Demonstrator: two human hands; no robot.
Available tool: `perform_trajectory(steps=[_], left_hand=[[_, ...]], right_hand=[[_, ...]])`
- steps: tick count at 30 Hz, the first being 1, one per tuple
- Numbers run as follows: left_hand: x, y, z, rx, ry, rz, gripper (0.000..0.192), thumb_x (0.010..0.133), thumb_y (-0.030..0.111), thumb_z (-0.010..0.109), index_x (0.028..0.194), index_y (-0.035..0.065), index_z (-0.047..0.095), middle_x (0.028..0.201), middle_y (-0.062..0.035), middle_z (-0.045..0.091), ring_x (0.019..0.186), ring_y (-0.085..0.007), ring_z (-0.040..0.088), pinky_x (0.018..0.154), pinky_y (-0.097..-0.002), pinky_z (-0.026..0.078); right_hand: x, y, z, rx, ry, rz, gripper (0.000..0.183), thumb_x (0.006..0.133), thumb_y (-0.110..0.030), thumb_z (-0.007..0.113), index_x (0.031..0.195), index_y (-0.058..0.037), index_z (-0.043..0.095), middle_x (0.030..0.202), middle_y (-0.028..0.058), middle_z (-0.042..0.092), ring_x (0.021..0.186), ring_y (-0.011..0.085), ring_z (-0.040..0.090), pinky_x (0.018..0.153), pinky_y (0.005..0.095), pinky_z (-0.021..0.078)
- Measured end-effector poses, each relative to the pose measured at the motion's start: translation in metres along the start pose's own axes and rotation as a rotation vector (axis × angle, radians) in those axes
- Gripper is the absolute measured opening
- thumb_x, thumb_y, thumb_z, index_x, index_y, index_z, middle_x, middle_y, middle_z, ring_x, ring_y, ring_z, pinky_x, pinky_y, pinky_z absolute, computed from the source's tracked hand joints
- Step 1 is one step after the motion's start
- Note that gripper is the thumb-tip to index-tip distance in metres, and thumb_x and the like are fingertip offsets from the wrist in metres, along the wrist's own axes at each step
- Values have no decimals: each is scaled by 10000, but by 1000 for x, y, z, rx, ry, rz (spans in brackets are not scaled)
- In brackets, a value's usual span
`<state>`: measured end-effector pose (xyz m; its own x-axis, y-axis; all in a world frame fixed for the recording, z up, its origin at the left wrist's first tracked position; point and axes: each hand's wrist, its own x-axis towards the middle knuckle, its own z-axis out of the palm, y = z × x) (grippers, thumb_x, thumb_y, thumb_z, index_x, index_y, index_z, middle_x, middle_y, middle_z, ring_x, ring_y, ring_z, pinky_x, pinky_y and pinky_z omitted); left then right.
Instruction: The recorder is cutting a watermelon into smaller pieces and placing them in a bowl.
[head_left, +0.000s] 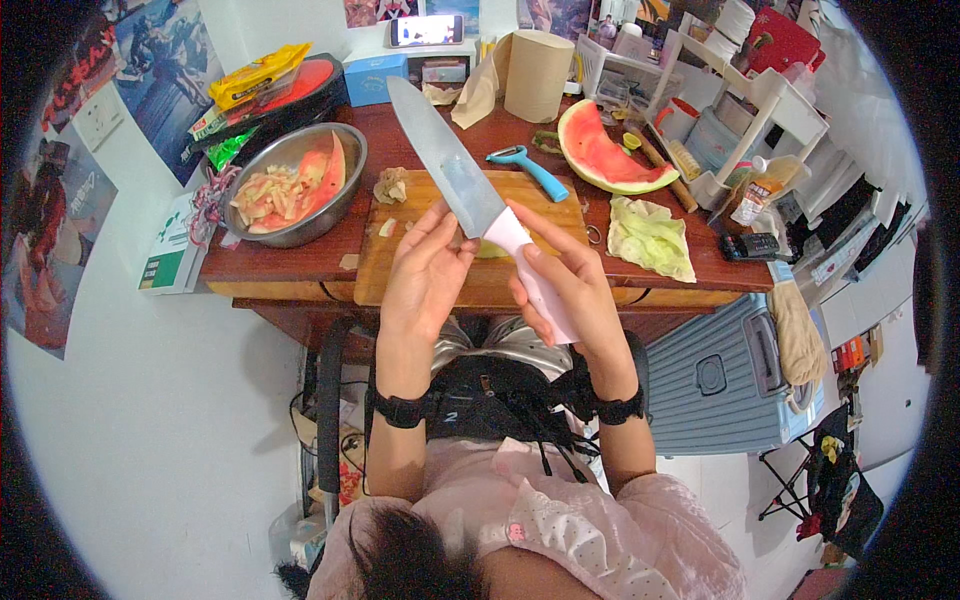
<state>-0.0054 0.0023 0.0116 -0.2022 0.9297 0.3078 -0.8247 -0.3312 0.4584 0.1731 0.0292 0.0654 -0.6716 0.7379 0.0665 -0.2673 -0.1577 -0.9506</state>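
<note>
My right hand (577, 289) grips the pink handle of a kitchen knife (450, 161), whose broad blade points up and to the left above a wooden cutting board (390, 281). Beside the heel of the blade is my left hand (427, 270), its fingers curled and the thumb close to the blade's edge. Whether those fingertips pinch anything is unclear. A pale green piece (495, 250) on the board is mostly hidden behind the knife and hands. A blue peeler (536, 172) rests at the board's far right, and crumpled brown paper (391, 185) at its far left.
To the left, a steel bowl (292, 238) holds pale rind strips and watermelon pieces. At right lie a cut watermelon piece (611, 161) and green peelings (649, 240) on paper. Behind stand a brown paper roll (537, 75) and a lit phone (427, 31). A blue suitcase (697, 405) is below right.
</note>
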Motion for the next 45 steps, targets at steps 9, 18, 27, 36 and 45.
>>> perform_trajectory(steps=[9, 18, 27, 36, 45], left_hand=[[1, -1, 7, 3, 47, -27, 295, 982, 69, 541, 1271, 8, 533, 1199, -77, 616, 1080, -148, 567, 892, -291, 440], [0, -2, 3, 34, 85, -36, 301, 979, 62, 556, 1273, 5, 530, 1186, -73, 618, 1088, -148, 573, 898, -290, 468], [0, 11, -5, -16, 222, 73, 323, 965, 49, 574, 1267, -53, 523, 1186, -111, 594, 1109, -179, 565, 932, -299, 471], [1, 32, -14, 597, 347, 352, 456, 970, 48, 544, 1388, -72, 408, 1415, -213, 476, 1324, -266, 471, 1138, -367, 365], [8, 16, -35, 1836, 421, 520, 519, 935, -90, 414, 1443, -20, 333, 1395, -248, 441, 1304, -402, 423, 1111, -475, 331]], right_hand=[[0, 1, -1, 12, -3, 3, 479, 1011, -113, 474, 1486, -87, 418, 677, 98, 586, 369, 113, 472, 320, 232, 344], [3, 3, 0, 20, 0, 26, 478, 1015, -114, 470, 1489, -93, 413, 679, 93, 581, 364, 115, 465, 320, 233, 345], [2, 1, -3, -19, 99, 2, 474, 1017, -127, 480, 1484, -86, 411, 689, 96, 577, 365, 118, 466, 313, 236, 340], [0, 0, -12, 13, 56, -31, 487, 1015, -192, 535, 1487, -146, 426, 684, 29, 591, 423, 89, 498, 338, 232, 359], [-2, 0, -13, -11, 105, -22, 478, 1013, -178, 534, 1480, -147, 438, 681, 28, 592, 409, 97, 491, 334, 234, 355]])
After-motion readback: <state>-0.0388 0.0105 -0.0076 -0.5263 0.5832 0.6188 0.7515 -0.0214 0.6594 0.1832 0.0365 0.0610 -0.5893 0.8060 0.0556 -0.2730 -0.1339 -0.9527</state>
